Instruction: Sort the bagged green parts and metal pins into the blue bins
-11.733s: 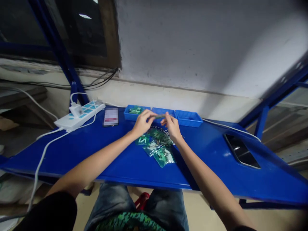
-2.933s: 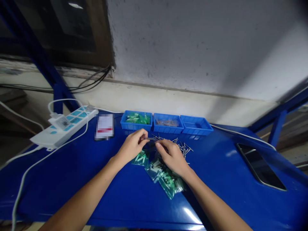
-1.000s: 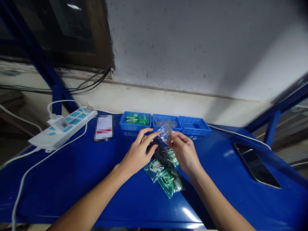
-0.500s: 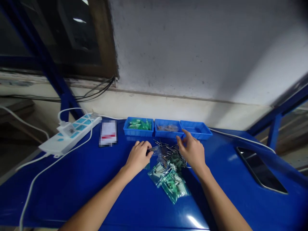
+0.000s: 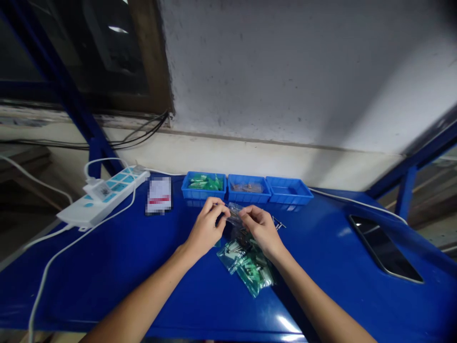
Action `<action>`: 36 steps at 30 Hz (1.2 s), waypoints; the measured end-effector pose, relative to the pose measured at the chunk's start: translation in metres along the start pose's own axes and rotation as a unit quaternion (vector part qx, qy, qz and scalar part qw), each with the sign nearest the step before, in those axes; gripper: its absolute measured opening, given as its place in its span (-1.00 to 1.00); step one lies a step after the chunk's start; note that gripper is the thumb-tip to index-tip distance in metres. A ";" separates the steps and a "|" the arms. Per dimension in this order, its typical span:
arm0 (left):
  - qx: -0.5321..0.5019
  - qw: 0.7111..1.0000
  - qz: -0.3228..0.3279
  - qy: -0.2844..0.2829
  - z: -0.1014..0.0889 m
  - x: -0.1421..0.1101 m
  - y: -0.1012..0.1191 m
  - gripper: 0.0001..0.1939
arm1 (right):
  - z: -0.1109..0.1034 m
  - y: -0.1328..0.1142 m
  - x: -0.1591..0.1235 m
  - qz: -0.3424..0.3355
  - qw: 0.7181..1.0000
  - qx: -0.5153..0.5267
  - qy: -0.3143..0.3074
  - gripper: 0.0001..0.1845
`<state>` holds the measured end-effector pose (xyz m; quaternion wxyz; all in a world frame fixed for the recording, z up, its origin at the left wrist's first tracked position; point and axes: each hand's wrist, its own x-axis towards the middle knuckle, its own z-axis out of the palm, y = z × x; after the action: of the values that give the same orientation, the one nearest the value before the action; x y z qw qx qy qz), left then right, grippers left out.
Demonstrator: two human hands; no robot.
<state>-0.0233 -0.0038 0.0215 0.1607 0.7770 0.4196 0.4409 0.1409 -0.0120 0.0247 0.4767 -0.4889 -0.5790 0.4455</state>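
My left hand (image 5: 209, 220) pinches one end of a small clear plastic bag (image 5: 233, 213), held just above the table. At the bag's other end, the thumb and fingertips of my right hand (image 5: 260, 227) are closed on it. Thin metal pieces seem to be inside the bag, too small to make out well. Under and beside my right hand lie loose screws (image 5: 279, 223), mostly hidden by it. Nearer to me, a filled clear bag (image 5: 231, 255) and a green-tinted bag (image 5: 255, 274) with pale and green parts rest on the blue table (image 5: 171, 290).
Three blue bins line the back: one with green bags (image 5: 204, 190), one with clear bags (image 5: 249, 196), one bare inside (image 5: 289, 197). A white power strip (image 5: 103, 202) with cords and a blurred card (image 5: 159, 195) are on the left, a phone (image 5: 385, 250) on the right.
My right hand has moved left from over the loose screws to the clear bag and closed on it. My left hand has lifted slightly with the bag.
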 end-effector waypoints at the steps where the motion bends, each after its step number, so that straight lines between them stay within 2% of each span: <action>1: -0.010 1.000 -0.013 -0.006 0.000 0.000 0.000 -0.88 | -0.001 0.000 0.000 -0.020 1.000 -0.011 0.022 -0.69; 3: -0.056 0.996 -0.062 -0.032 0.000 0.001 0.002 -0.90 | -0.002 -0.001 -0.002 -0.064 0.995 -0.055 0.061 -0.72; 5: -0.136 0.979 -0.138 -0.060 0.000 0.003 0.004 -0.76 | -0.002 -0.001 -0.004 -0.106 0.985 -0.105 0.081 -0.77; 8: -0.276 0.926 -0.248 -0.071 0.000 0.005 0.005 -0.52 | 0.000 -0.002 -0.007 -0.180 0.966 -0.175 0.067 -0.83; 10: -0.328 0.899 -0.284 -0.056 0.000 0.006 0.003 -0.50 | 0.002 -0.001 -0.009 -0.226 0.952 -0.201 0.043 -0.84; 11: -0.330 0.898 -0.288 -0.046 0.001 0.006 0.001 -0.54 | 0.003 -0.001 -0.010 -0.240 0.948 -0.205 0.032 -0.83; 12: -0.315 0.906 -0.281 -0.033 0.001 0.006 0.000 -0.59 | 0.004 -0.001 -0.010 -0.247 0.947 -0.203 0.025 -0.81; 14: -0.248 0.940 -0.235 -0.005 0.000 0.005 -0.002 -0.70 | 0.005 0.000 -0.010 -0.239 0.951 -0.195 0.022 -0.77; 17: -0.110 0.986 -0.120 0.033 0.000 0.003 0.000 -0.83 | 0.004 -0.001 -0.008 -0.182 0.969 -0.165 0.038 -0.76; 21: 0.001 1.000 0.003 0.031 0.001 0.000 0.005 -0.90 | 0.003 -0.003 -0.004 -0.072 0.994 -0.067 0.041 -0.65; 23: 0.012 1.000 0.026 0.013 0.002 -0.001 0.007 -0.91 | 0.004 -0.003 -0.003 -0.034 0.998 -0.026 0.037 -0.66; 25: 0.007 1.000 0.024 -0.007 0.002 -0.002 0.008 -0.91 | 0.005 -0.001 -0.002 -0.024 0.999 -0.011 0.038 -0.69; 29: -0.044 0.998 -0.024 -0.036 0.002 0.000 0.006 -0.87 | 0.005 0.001 -0.003 -0.070 0.995 -0.058 0.049 -0.73; 32: -0.148 0.980 -0.119 -0.058 0.001 0.002 0.006 -0.81 | 0.003 0.001 -0.006 -0.180 0.967 -0.166 0.069 -0.82; 34: -0.259 0.941 -0.206 -0.076 0.002 0.003 0.005 -0.63 | 0.001 0.000 -0.007 -0.267 0.930 -0.246 0.061 -0.89; 36: -0.375 0.882 -0.270 -0.090 0.003 0.004 0.004 -0.45 | -0.001 0.000 -0.008 -0.325 0.897 -0.298 0.037 -0.88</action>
<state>-0.0181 -0.0031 0.0245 0.5899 0.5513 0.4007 0.4330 0.1421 -0.0194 0.0243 0.4484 -0.4090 -0.7929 0.0542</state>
